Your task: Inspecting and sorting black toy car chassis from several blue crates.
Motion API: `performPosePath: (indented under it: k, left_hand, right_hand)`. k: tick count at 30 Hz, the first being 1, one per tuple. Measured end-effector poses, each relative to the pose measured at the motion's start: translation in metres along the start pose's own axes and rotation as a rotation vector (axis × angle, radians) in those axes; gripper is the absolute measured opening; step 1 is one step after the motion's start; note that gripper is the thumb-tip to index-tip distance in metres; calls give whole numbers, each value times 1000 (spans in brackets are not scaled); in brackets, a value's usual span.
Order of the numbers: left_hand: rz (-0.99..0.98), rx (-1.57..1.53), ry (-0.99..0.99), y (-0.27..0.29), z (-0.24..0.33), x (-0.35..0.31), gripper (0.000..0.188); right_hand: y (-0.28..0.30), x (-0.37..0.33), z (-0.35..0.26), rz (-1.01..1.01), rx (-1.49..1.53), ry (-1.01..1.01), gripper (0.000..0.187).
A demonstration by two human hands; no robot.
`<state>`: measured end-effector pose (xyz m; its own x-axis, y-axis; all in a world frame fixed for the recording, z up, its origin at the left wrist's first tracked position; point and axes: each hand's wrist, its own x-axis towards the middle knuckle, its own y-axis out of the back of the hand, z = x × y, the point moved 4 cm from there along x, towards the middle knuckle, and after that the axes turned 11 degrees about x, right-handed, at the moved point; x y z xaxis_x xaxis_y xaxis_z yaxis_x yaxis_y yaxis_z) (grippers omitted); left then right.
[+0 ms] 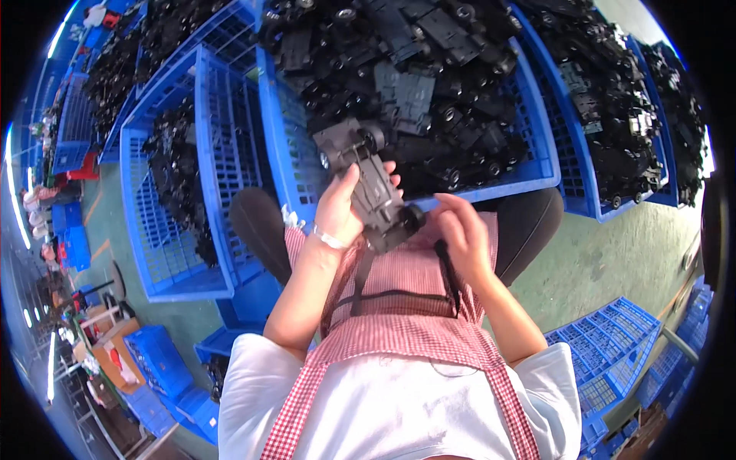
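Note:
My left hand (342,208) is closed around a black toy car chassis (373,188), thumb on top and fingertips showing at its far side. The chassis is tilted over my lap, its flat plastic face up and wheels at both ends. Beside its near-end wheel is my right hand (462,236), with loosely bent fingers and nothing visible in them. A small gap seems to lie between those fingers and the wheel. Just beyond the chassis stands a blue crate (553,157) heaped with more black chassis (405,96).
More blue crates of black parts stand to the left (203,146) and right (571,107). My knees flank the near side of the middle crate. Stacked blue crates (606,353) sit on the green floor at lower right. Other people (38,199) are far left.

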<state>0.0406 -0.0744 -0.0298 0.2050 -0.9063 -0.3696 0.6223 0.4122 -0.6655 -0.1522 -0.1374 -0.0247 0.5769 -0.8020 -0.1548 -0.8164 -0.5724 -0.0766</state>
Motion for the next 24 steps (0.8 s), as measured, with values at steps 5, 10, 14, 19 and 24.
performPosePath:
  k: [5, 10, 14, 19, 24]
  left_hand:
    - [-46, 174, 195, 5, -45, 5, 48]
    - [-17, 484, 384, 52, -63, 15, 45]
    - [176, 489, 292, 95, -47, 28, 38]
    - [394, 822, 386, 172, -60, 78, 51]
    - [666, 1642, 432, 205, -69, 139, 95]
  right_hand:
    - [-27, -5, 25, -193, 301, -428, 38]
    - [29, 6, 26, 50, 95, -463, 39]
    - [127, 86, -76, 374, 157, -124, 25]
    - [210, 176, -187, 643, 377, 392, 65]
    - [153, 145, -97, 392, 272, 35, 46]
